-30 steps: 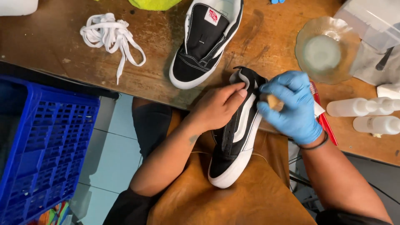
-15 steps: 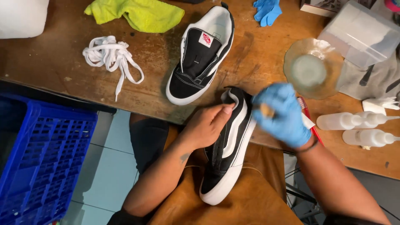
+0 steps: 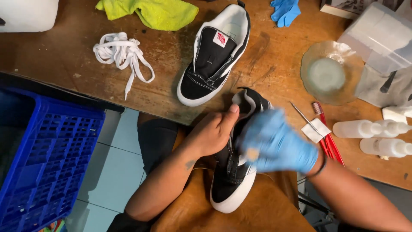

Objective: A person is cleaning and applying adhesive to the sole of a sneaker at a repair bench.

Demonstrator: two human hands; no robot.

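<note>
Black-and-white sneaker (image 3: 231, 180) held over lap, just off the wooden table's (image 3: 171, 86) near edge.
Bare left hand (image 3: 212, 135) clamped on the sneaker's side, thumb at the collar; blue-gloved right hand (image 3: 279, 144), motion-blurred, fingers closed on what's probably a small tan brush (image 3: 252, 154), touching the sneaker's side.

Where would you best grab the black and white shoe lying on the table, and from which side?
Probably by the heel. The shoe on the table lies flat on its sole, its white padded heel collar at the far end, open and upright, with bare table around it. Coming from above, one finger could slip inside the collar and the thumb press the heel's outside. Its toe points toward the person.
</note>
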